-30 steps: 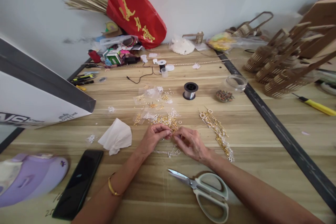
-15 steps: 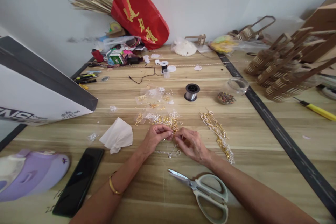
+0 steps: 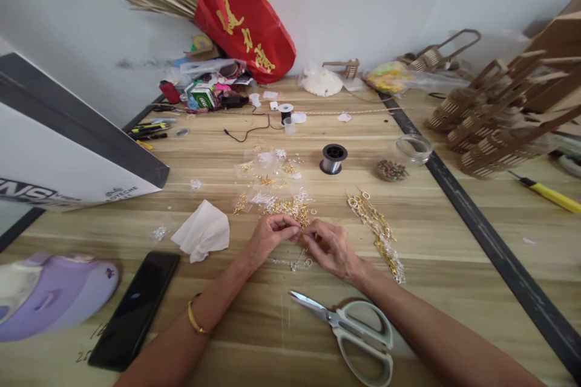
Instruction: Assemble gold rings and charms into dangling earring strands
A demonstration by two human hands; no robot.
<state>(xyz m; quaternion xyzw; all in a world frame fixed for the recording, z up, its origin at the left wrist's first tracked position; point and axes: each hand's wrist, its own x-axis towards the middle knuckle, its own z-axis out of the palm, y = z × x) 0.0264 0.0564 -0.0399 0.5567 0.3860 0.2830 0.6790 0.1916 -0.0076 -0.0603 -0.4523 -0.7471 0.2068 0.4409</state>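
My left hand [image 3: 275, 234] and my right hand [image 3: 330, 247] meet fingertip to fingertip above the table. Both are closed in a pinch, and what sits between the fingers is too small to make out. Just below them lies a silver chain [image 3: 290, 265] with a ring at its end. Behind the fingertips is a pile of gold and silver jewelry findings [image 3: 290, 208]. Finished-looking gold and silver chains [image 3: 379, 230] lie in a bundle to the right of my right hand. White-handled scissors [image 3: 351, 329] rest partly open near me, pointing left.
A wire spool [image 3: 333, 159] and a glass jar on its side with beads [image 3: 393, 170] are farther back. At left are a tissue [image 3: 204, 233], a phone [image 3: 136, 308] and a large box [image 3: 82, 151]. Small woven baskets [image 3: 490, 127] and a yellow cutter [image 3: 554, 193] stand or lie at right.
The view has shifted very slightly. Both hands keep their pinch in nearly the same place, and nothing on the table has visibly moved.
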